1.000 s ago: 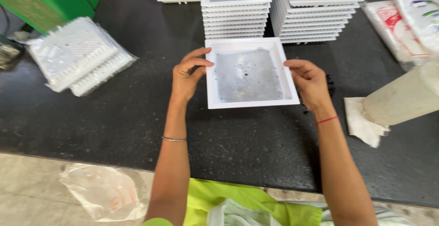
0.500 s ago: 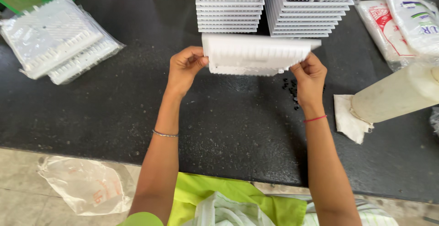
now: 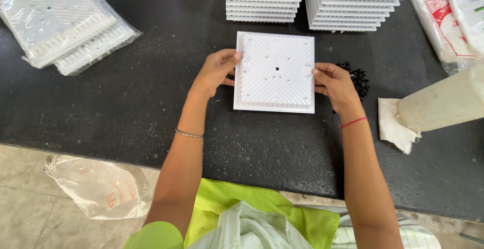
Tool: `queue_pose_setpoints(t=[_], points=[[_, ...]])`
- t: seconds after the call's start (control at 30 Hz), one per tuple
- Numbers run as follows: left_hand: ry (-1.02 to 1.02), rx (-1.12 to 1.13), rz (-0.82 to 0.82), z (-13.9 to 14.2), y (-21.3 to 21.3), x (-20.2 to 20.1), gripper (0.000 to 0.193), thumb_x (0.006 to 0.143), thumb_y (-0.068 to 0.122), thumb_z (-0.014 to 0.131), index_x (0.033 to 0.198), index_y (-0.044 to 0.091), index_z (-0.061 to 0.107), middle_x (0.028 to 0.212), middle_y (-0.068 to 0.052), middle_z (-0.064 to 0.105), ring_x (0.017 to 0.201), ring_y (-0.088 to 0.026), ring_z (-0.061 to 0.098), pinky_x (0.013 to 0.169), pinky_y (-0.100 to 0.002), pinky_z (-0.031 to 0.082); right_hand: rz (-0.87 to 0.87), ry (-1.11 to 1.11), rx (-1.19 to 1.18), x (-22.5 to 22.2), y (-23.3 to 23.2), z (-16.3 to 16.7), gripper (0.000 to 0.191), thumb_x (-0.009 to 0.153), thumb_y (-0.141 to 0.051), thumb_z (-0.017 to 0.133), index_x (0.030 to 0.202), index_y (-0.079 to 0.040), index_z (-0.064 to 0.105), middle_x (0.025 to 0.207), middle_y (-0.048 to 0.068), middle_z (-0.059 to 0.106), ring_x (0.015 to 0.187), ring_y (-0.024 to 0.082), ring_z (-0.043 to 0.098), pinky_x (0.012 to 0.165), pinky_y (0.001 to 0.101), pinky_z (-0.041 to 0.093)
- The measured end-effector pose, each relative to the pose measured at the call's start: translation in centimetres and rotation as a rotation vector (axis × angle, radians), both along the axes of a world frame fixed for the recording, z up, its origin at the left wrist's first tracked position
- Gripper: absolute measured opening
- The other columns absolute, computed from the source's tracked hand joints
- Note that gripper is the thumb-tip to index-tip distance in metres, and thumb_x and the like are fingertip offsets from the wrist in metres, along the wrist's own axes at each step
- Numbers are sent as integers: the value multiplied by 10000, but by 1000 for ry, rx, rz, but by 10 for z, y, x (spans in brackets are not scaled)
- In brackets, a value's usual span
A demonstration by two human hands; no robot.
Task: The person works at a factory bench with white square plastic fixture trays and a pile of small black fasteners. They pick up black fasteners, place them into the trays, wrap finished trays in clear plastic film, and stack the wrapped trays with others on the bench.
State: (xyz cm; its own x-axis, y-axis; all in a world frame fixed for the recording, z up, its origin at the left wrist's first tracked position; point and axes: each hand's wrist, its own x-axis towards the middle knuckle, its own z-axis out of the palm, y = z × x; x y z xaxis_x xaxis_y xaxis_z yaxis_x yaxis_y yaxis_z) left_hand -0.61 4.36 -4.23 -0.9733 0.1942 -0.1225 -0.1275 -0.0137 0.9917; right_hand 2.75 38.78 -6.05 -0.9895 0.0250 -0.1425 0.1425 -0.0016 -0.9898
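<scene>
At the far left of the black worktop (image 3: 101, 108) lie two clear plastic bags of white ribbed panels (image 3: 60, 24), one overlapping the other, well apart from the hands. Below the counter's edge, on the pale floor, sits a crumpled clear bag (image 3: 101, 186). Moving right, the left hand (image 3: 217, 70) grips the left edge of a square white plastic panel (image 3: 275, 72), thumb on top near its upper left corner and fingers curled under the rim; a thin metal bangle (image 3: 189, 134) circles that forearm. The panel lies flat, or close to it, on the worktop at the centre of the view, its ribbed face up, showing diagonal grooves that meet in a cross pattern with a small hole in the middle. Behind it, near the far edge of the counter, stand two tall stacks of similar white panels (image 3: 312, 2), side by side. The right hand (image 3: 335, 85) clamps the panel's right edge, thumb on the upper face and fingers beneath; a red thread (image 3: 353, 123) is tied at that wrist. Just beyond this hand lies a small heap of black parts (image 3: 359, 77). Further right, a pale cylinder (image 3: 443, 103) rests tilted on a white cloth (image 3: 396, 128), and printed plastic packets (image 3: 454, 19) lie at the far right corner.
</scene>
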Motion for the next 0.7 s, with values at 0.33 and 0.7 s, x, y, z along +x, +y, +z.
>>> queue_pose_setpoints(t=[0.33, 0.7], points=[[19, -212, 19, -15, -6, -6, 522, 835, 320, 802, 1210, -26, 694, 988, -100, 764, 822, -164, 739, 612, -308, 602, 82, 81, 354, 14, -12, 17, 367, 1029, -260, 650, 1240, 37, 696, 1051, 165, 747, 912, 219, 732, 798, 342, 613], [8, -302, 36, -13, -5, 1, 521, 903, 338, 763, 1262, -23, 652, 1009, -72, 740, 858, -134, 710, 640, -298, 574, -56, 778, 204, 32, 40, 54, 794, 1112, -690, 425, 1686, -255, 91, 1753, 65, 185, 1600, 301, 285, 1305, 478, 344]])
